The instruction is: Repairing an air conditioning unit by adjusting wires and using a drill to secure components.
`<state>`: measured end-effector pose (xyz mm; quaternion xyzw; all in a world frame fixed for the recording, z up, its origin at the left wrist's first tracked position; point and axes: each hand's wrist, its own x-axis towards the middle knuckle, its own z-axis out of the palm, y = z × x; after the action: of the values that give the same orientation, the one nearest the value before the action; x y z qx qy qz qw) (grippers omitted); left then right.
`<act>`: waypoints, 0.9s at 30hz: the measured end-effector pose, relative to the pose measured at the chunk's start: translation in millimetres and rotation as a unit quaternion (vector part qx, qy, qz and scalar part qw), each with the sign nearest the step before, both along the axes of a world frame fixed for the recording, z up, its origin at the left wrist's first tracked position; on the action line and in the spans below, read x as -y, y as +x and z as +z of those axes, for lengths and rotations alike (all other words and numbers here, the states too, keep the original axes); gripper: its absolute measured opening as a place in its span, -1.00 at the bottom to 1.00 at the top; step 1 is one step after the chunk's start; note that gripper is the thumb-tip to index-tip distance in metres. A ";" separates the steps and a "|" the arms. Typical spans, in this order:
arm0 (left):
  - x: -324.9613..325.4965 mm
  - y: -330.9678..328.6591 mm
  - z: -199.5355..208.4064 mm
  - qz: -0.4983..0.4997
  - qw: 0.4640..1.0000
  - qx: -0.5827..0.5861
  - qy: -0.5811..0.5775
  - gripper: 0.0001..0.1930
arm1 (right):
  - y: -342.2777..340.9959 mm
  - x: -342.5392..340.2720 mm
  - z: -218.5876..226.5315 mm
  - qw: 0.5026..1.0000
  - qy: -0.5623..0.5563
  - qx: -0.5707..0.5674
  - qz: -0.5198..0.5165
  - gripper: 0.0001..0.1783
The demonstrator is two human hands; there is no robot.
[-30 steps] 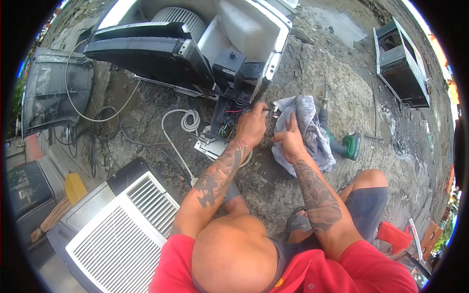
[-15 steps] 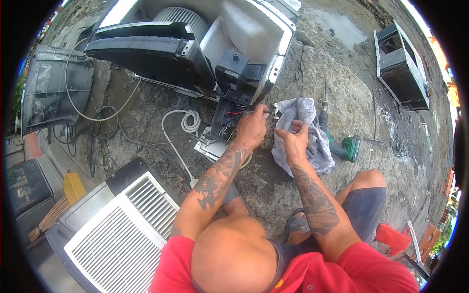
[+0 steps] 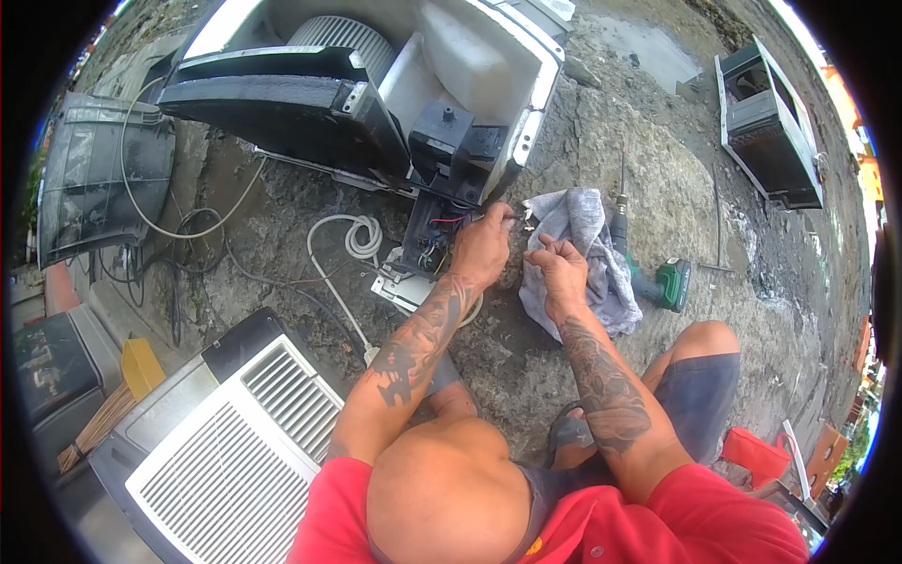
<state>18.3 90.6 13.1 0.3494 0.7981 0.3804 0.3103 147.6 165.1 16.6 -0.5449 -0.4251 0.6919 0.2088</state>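
— What's in the hands?
— A small metal part, pinched at the fingertips of the left hand, just off the corner of the opened air conditioner. Too small to tell more.
— And the right hand?
— Fingers curled shut just beside the part; I cannot tell whether they grip anything. Half a second ago it sat slightly farther right, over the grey rag; now it has drawn in toward the left.
— Around them?
— A green drill lies beside the rag, a coiled white cord left of the wiring box, a white grille nearer the knees
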 end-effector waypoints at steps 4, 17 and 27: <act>-2.5 1.0 -4.0 -0.004 1.000 0.004 0.000 -0.77 | -9.8 1.4 16.8 0.994 -0.022 0.093 0.046 -0.79; -2.1 3.3 -15.7 0.018 0.998 -0.048 0.031 -0.81 | -5.9 6.6 7.5 1.000 0.007 0.022 0.004 -0.76; -1.0 -0.6 -16.7 -0.009 0.996 -0.042 0.076 -0.82 | -7.2 -40.6 -19.6 0.958 0.183 0.141 0.167 -0.62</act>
<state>17.8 91.6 -3.7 0.3946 0.7763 0.4217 0.2525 140.4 205.7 -3.0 -0.5105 -0.6547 0.5434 0.1243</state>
